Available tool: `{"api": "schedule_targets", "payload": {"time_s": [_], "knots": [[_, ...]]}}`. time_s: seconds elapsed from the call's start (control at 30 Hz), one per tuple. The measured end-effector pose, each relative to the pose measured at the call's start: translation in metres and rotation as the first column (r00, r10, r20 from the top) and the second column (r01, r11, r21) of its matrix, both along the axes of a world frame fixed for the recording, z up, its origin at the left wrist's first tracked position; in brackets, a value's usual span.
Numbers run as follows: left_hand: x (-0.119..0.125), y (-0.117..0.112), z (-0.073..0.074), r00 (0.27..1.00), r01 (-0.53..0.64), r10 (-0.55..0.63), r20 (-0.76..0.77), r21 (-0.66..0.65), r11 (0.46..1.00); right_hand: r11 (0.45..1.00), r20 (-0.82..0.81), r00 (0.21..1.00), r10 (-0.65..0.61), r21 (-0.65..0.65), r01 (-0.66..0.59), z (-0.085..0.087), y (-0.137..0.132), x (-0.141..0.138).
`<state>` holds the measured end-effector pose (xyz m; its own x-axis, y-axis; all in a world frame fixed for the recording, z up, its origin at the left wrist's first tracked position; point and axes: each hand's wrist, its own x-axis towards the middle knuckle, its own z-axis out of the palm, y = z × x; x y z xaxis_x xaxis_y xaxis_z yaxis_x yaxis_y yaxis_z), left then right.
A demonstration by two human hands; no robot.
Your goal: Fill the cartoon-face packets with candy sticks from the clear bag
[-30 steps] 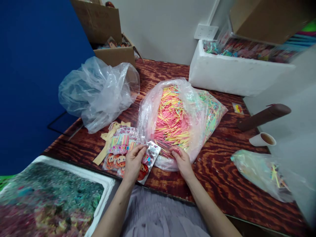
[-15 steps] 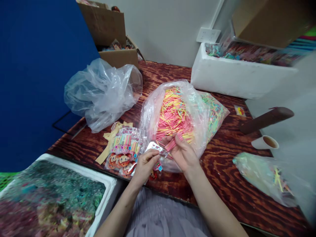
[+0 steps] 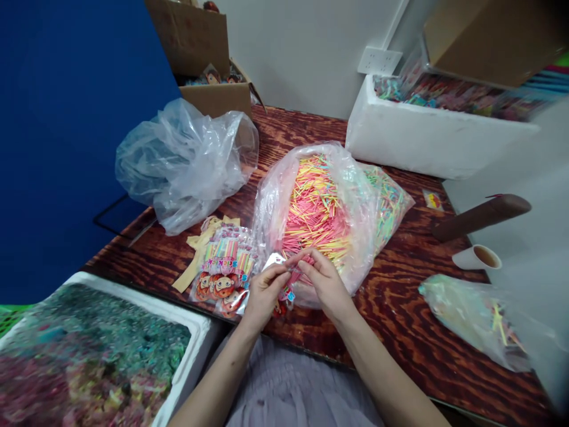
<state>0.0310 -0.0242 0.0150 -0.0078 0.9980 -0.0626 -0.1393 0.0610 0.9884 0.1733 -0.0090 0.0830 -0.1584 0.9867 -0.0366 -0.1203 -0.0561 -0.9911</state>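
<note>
My left hand point(image 3: 264, 293) is closed in a pinch on a small clear plastic packet point(image 3: 288, 295) with coloured print, part of it hidden by my fingers. Against the packet's upper end, my right hand point(image 3: 328, 284) grips a small bunch of pink sticks point(image 3: 307, 261); whether their tips are inside the packet I cannot tell. Just beyond both hands stands an open clear bag point(image 3: 269, 198) full of loose pink and yellow sticks point(image 3: 311, 204). Left of my left hand lie several filled packets point(image 3: 226, 267) with a red-haired cartoon face, beside a pale yellow strip-like piece point(image 3: 194, 261).
A crumpled clear bag point(image 3: 191, 166) lies at the left, before cardboard boxes point(image 3: 217, 98). White foam boxes stand at back right point(image 3: 400, 133) and front left point(image 3: 195, 332). A paper cup point(image 3: 466, 258), a brown tube point(image 3: 484, 216) and a plastic bag point(image 3: 462, 314) are at the right.
My right hand has moved left and slightly down with the pink sticks, bringing them to the packet. Its fingers now meet those of my left hand, which keeps its pinch.
</note>
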Motion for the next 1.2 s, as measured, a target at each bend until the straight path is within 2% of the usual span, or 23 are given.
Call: {"api": "schedule_targets", "payload": {"time_s": [0.1,0.23,0.3,0.37,0.5,0.6,0.67,0.73,0.8,0.9,1.0,1.07,1.2], "knots": [[0.003,0.004,-0.001,0.999,-0.016,0.016,0.033,0.010,1.000,0.994,-0.133,0.988,-0.085,-0.080,0.075,-0.003,-0.003,-0.001],[0.003,0.005,0.005,0.998,0.035,-0.036,0.052,0.010,0.999,0.983,-0.277,0.961,-0.020,-0.182,-0.032,0.003,-0.005,0.012],[0.004,0.003,0.007,0.996,0.070,-0.069,0.049,-0.005,0.998,0.976,-0.290,0.957,-0.009,-0.211,-0.055,0.005,-0.006,0.017],[0.004,0.001,0.009,0.995,0.090,-0.089,0.050,-0.021,0.996,0.976,-0.263,0.964,-0.041,-0.219,-0.018,0.003,-0.007,0.020],[0.006,-0.002,0.008,0.994,0.101,-0.098,0.050,-0.058,0.993,0.975,-0.208,0.957,-0.201,-0.137,0.175,-0.001,-0.008,0.018],[0.006,-0.002,0.006,0.996,0.084,-0.081,0.038,-0.073,0.994,0.935,-0.228,0.908,-0.351,-0.033,0.353,0.000,-0.005,0.020],[0.006,-0.002,0.006,0.996,0.078,-0.075,0.037,-0.077,0.994,0.910,-0.251,0.880,-0.404,-0.013,0.414,0.002,-0.004,0.023],[0.006,-0.003,0.007,0.996,0.083,-0.080,0.039,-0.077,0.994,0.897,-0.232,0.872,-0.430,-0.002,0.442,0.003,-0.004,0.024],[0.007,-0.004,0.009,0.996,0.087,-0.084,0.042,-0.064,0.994,0.891,-0.142,0.888,-0.438,0.061,0.449,0.003,-0.006,0.022],[0.006,-0.005,0.012,0.994,0.100,-0.098,0.039,-0.035,0.994,0.914,0.061,0.920,-0.386,0.158,0.373,0.001,-0.012,0.017],[0.004,-0.005,0.012,0.994,0.105,-0.104,0.030,-0.038,0.994,0.923,0.151,0.915,-0.374,0.161,0.350,0.000,-0.016,0.012],[0.004,-0.006,0.010,0.994,0.104,-0.102,0.035,-0.052,0.993,0.886,0.125,0.883,-0.452,0.181,0.428,0.002,-0.017,0.011],[0.004,-0.006,0.008,0.993,0.104,-0.100,0.061,-0.058,0.993,0.769,0.005,0.794,-0.608,0.251,0.588,0.009,-0.015,0.012]]}}
